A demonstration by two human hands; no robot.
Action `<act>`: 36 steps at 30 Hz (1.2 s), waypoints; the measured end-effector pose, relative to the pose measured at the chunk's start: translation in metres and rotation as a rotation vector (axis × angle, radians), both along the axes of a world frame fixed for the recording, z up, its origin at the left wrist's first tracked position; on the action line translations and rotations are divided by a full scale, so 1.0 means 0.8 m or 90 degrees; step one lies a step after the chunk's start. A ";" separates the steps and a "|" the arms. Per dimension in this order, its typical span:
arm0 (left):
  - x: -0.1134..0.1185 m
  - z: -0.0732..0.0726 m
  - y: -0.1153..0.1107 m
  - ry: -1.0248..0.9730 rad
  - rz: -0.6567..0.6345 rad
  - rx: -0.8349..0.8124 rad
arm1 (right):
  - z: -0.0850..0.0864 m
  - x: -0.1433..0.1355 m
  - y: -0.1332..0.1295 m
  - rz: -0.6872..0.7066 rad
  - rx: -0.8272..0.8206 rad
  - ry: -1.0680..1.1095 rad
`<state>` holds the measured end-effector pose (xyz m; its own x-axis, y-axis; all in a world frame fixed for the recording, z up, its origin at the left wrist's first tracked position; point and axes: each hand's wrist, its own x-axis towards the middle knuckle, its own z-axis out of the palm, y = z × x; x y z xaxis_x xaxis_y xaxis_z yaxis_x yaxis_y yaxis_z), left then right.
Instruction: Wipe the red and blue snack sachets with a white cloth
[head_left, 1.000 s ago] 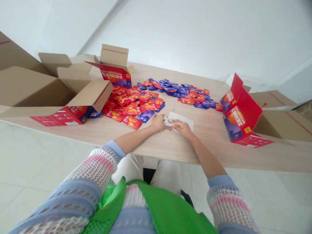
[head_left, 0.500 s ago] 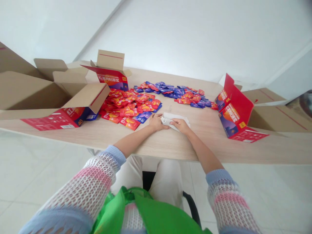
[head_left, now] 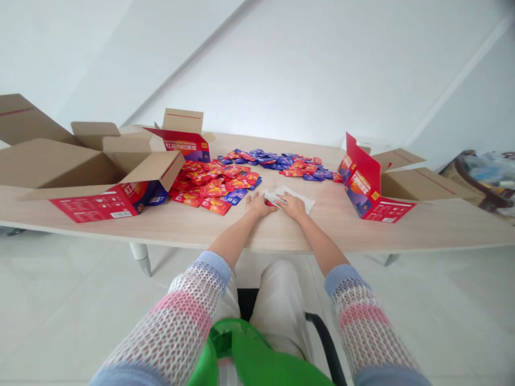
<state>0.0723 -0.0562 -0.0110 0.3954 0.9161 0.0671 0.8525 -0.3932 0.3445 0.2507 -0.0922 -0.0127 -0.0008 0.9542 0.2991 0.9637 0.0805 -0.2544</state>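
Observation:
In the head view, my left hand [head_left: 259, 205] rests on the table near the front edge, its fingers closed round a small red packet [head_left: 269, 202], mostly hidden. Beside it, my right hand [head_left: 293, 206] presses the crumpled end of a white tissue [head_left: 306, 202] against that packet. The rest of the tissue lies flat on the wood behind my fingers. Just left of my hands is a heap of larger red and blue sachets [head_left: 215, 188]. Beyond them lies a spread of smaller red and blue sachets [head_left: 277, 161].
A large open carton [head_left: 96, 206] stands at the left of the table [head_left: 322, 233]. Behind the heap is a second open red carton [head_left: 185, 145]. Another open carton [head_left: 368, 195] stands on the right. Bagged items [head_left: 486, 174] sit beyond the table's right end.
The red packet now shows between my hands, where only folded white tissue showed before. My right hand has flattened lower onto the tissue. The whole view has shifted slightly.

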 end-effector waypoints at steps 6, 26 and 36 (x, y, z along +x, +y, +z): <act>0.000 -0.002 0.017 0.001 -0.041 -0.050 | 0.001 0.043 0.036 -0.120 -0.052 0.034; 0.008 0.008 0.013 0.005 -0.046 0.138 | -0.012 0.011 0.046 0.205 -0.003 0.061; -0.009 0.011 0.034 0.026 -0.114 0.050 | -0.015 0.039 0.118 -0.051 -0.067 0.003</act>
